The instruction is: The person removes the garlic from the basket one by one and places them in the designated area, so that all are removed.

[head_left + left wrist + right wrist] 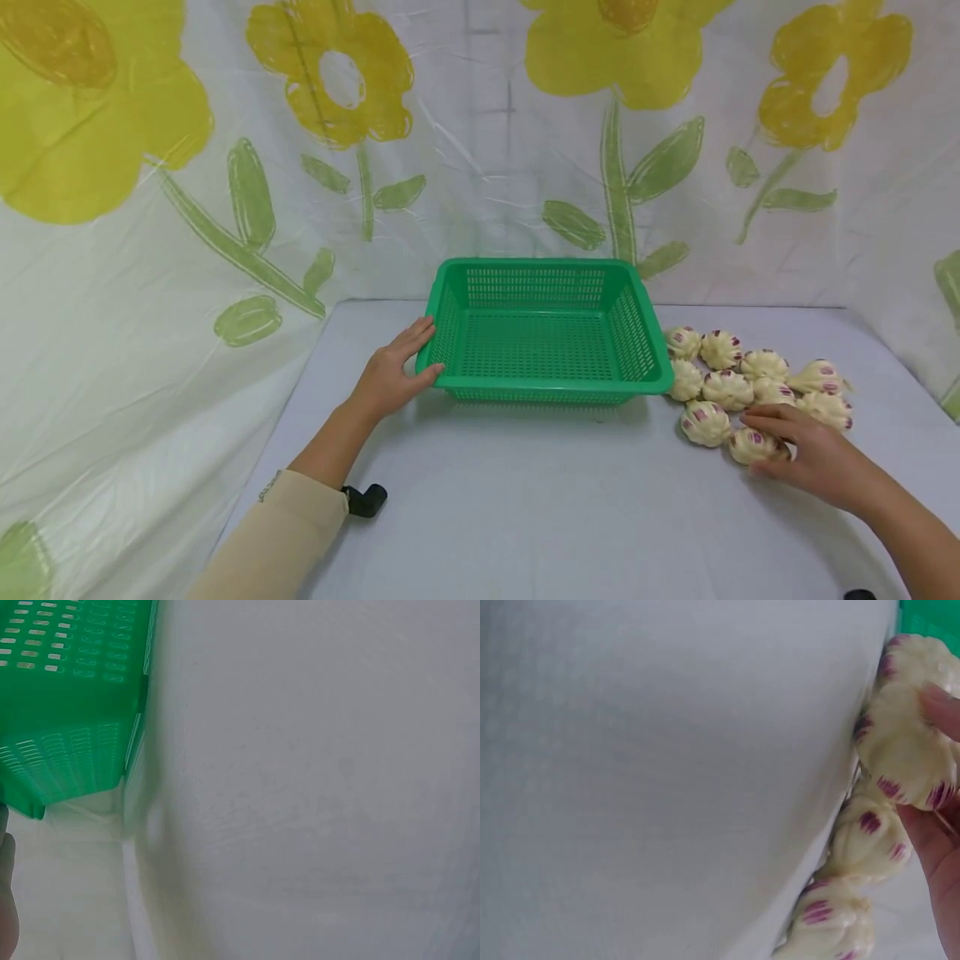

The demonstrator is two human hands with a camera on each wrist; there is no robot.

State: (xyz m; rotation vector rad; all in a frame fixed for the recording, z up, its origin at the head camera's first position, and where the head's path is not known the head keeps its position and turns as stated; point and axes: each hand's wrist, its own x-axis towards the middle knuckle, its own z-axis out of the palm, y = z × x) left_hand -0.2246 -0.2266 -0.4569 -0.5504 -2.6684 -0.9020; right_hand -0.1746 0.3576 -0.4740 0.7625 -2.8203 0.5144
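My right hand (813, 458) pinches a cream garlic bulb (747, 447) with purple streaks, at the front of a group of bulbs on the table. The thumb lies on one side of this bulb and fingers on the other in the right wrist view, where more garlic bulbs (866, 832) sit close by. My left hand (390, 375) rests with straight fingers against the left rim of a green plastic basket (540, 386), its thumb near the front corner. Bare slotted bottom shows inside the basket. In the left wrist view only a sliver of that hand appears, at the left edge.
Several other garlic bulbs (727, 389) lie in loose rows right of the basket, the nearest close to its wall. A white cloth covers the table (525, 508). Behind it hangs a white curtain (480, 183) with yellow flowers. A black device (365, 501) shows at the left wrist.
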